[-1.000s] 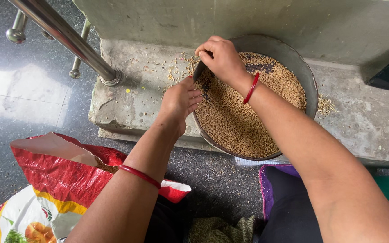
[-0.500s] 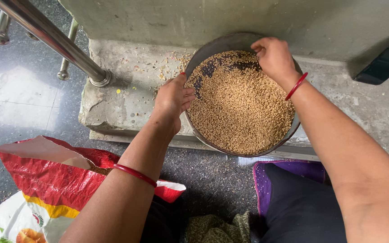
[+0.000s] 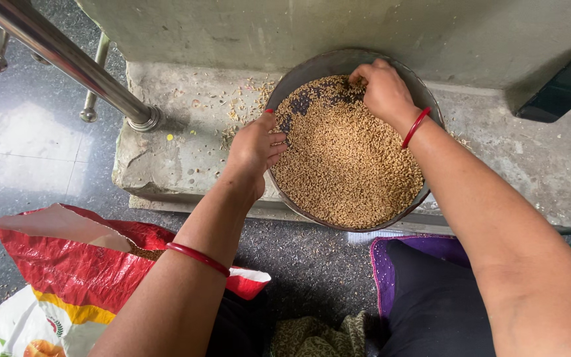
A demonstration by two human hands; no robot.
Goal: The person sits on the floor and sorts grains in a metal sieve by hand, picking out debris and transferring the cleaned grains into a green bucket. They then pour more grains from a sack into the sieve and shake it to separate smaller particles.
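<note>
A round metal pan (image 3: 312, 71) full of golden-brown grain (image 3: 348, 162) rests tilted on a concrete ledge (image 3: 186, 155). My left hand (image 3: 254, 147) grips the pan's left rim, thumb outside and fingers curled over the edge onto the grain. My right hand (image 3: 382, 89) reaches to the far side of the pan, fingertips bunched and dug into the grain where bare dark metal shows. Each wrist wears a red bangle.
A red, white and yellow woven sack (image 3: 67, 271) lies open at lower left, with grain inside. A steel railing (image 3: 67, 56) crosses the upper left over a dark polished floor. Spilled grain and husk (image 3: 246, 99) litter the ledge. A concrete wall rises behind the pan.
My right hand swept from the pan's left far rim across to the right, then came back toward the middle of the far edge. My left hand kept its grip on the rim.
</note>
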